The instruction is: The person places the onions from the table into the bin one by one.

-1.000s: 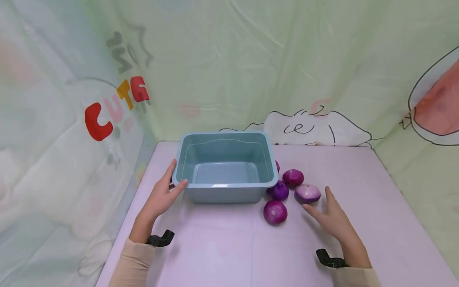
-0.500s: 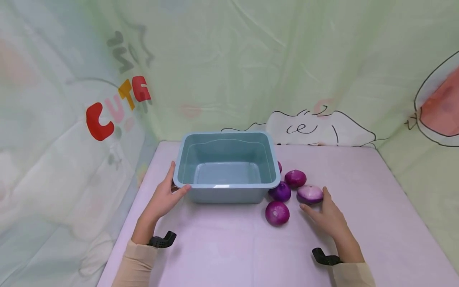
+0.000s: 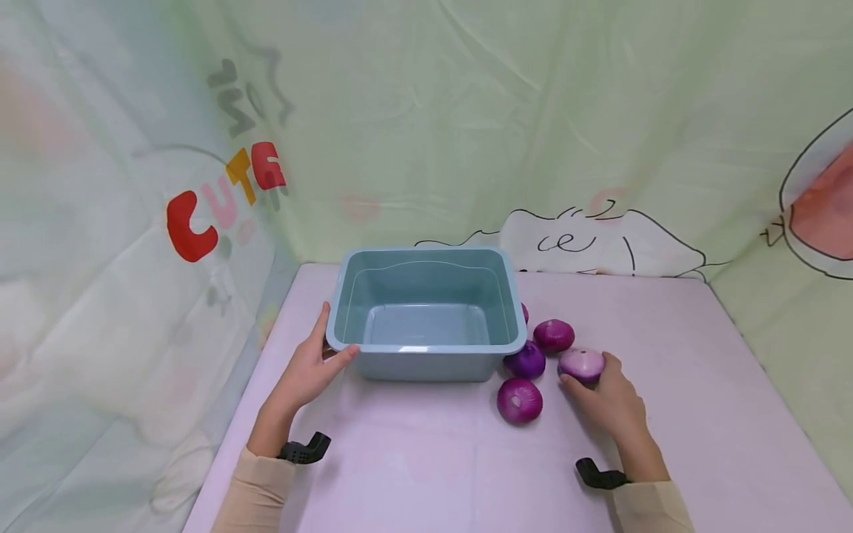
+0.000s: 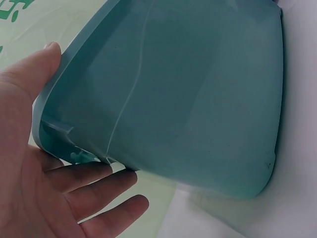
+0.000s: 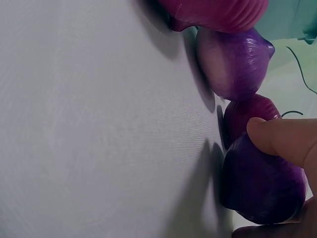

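The left hand (image 3: 303, 372) rests against the near left corner of the blue tub (image 3: 426, 314), thumb on the rim and fingers lying straight beneath it, gripping nothing. To the right of the tub lie the onions. The right hand (image 3: 609, 402) curls its fingers and thumb around the pale purple onion (image 3: 581, 363), the rightmost one, which sits on the pink table (image 3: 673, 414) just ahead of its palm, well right of the tub.

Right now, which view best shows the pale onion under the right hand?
The head view: the pale onion shows whole, right hand gripping it. The right wrist view crops it close; the left wrist view shows only the basin.
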A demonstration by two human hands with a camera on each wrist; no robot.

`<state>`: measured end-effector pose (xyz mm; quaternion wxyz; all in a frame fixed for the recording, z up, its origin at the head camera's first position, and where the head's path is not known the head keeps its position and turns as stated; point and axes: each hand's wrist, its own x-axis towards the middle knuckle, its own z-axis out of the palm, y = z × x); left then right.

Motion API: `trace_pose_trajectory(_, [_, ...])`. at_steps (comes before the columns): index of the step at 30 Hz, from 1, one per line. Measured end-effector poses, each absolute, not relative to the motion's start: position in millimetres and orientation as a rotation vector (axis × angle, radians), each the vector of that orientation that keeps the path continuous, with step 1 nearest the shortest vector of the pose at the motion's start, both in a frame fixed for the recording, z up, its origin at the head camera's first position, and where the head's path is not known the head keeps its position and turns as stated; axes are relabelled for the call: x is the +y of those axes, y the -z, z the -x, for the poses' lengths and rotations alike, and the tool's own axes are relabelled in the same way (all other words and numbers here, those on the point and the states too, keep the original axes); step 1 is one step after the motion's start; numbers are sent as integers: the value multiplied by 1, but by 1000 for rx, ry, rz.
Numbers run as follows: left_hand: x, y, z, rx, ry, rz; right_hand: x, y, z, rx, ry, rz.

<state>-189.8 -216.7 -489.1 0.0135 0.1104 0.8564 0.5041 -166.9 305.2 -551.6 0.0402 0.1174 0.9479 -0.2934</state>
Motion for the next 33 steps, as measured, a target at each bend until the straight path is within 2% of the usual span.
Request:
trace_pose_trajectory(10, [-216,492,190,2662,-1571,-342,304,536,159,2786,1114,-524])
trace_pose_trajectory(16, [-217,491,191,2661,-1571,-351,302,497,160,2737,1420,-486])
trace_pose_trajectory(23, [-217,489,192,2654,-1587,-359,282,431,172,2591,1863,-241])
trace_pose_trajectory(28, [-217,491,193,2650,-1589,-357,256,389,189,2232,2207,100])
trace_pose_trajectory(33, [-218,493,193,2638,-1600,-351,222,352,212,1923,2253,368])
